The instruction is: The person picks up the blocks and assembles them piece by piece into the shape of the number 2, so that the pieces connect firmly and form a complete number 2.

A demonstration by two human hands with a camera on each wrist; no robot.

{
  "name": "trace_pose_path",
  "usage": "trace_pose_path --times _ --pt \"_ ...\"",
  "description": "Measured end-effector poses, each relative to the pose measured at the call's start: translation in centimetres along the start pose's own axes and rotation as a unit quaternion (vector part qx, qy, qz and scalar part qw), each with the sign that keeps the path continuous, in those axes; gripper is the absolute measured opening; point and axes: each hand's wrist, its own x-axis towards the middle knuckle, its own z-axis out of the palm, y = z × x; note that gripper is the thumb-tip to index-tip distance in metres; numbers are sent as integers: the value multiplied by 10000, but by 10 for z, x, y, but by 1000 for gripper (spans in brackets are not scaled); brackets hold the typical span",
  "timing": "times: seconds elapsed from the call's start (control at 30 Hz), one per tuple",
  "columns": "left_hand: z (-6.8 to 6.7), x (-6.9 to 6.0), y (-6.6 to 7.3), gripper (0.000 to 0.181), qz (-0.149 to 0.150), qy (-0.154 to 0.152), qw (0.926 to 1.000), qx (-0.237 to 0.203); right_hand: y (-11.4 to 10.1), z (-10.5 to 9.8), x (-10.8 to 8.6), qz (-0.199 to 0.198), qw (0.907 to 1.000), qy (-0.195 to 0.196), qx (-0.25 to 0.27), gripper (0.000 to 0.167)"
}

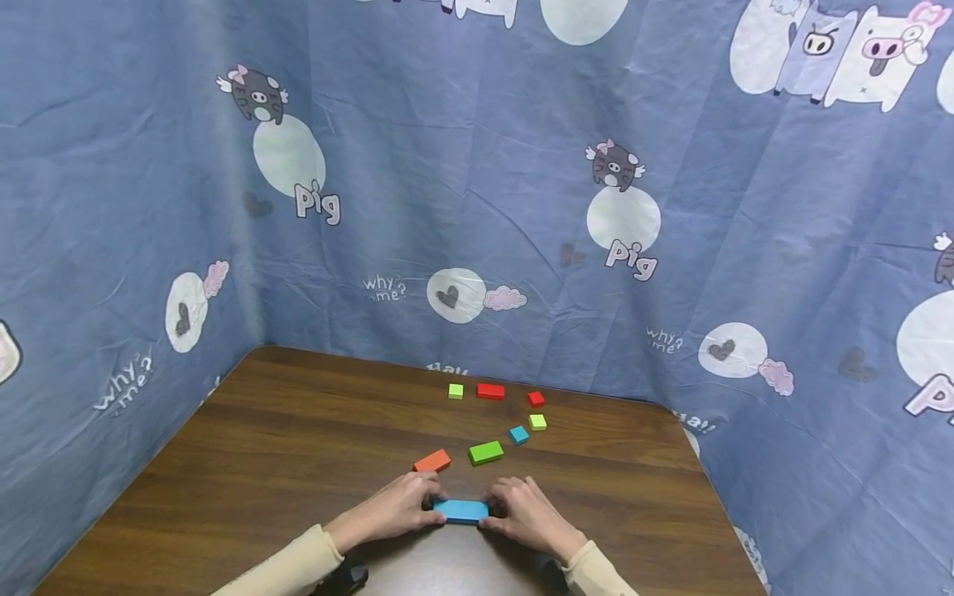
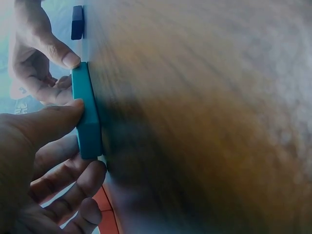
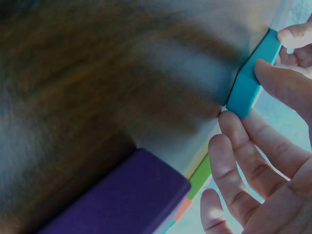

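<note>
A long blue block (image 1: 462, 511) lies crosswise on the table near its front, with a hand at each end. My left hand (image 1: 397, 507) pinches the left end, its thumb on the near face, as the left wrist view shows. At the other end, my right hand (image 1: 527, 515) grips with the thumb on the near side and a fingertip at the end. An orange block (image 1: 432, 461) lies just beyond the left fingers. A green block (image 1: 486, 453) sits beyond the blue one.
Farther back are a small blue block (image 1: 518, 434), two lime blocks, one being the nearer lime block (image 1: 537, 422), a long red block (image 1: 490, 391) and a small red block (image 1: 536, 399). A purple block (image 3: 122, 195) appears in the right wrist view. Printed cloth (image 1: 462, 207) hangs behind the table.
</note>
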Motion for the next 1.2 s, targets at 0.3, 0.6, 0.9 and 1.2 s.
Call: trace_pose_path --times 0.3,0.6,0.9,1.2 --pt "-2 -4 -2 25 152 34 9999 -18 -4 2 1 -38 10000 -32 -11 28" --pt "-8 -13 -4 25 105 94 9999 -62 -12 2 4 -176 9998 -61 -59 29" --pt "-9 -19 -5 26 84 37 9999 -137 -16 4 3 -281 9996 -19 -35 29" --pt "-8 -22 -5 28 -61 3 9997 -250 -21 4 3 -155 9998 -138 -4 29"
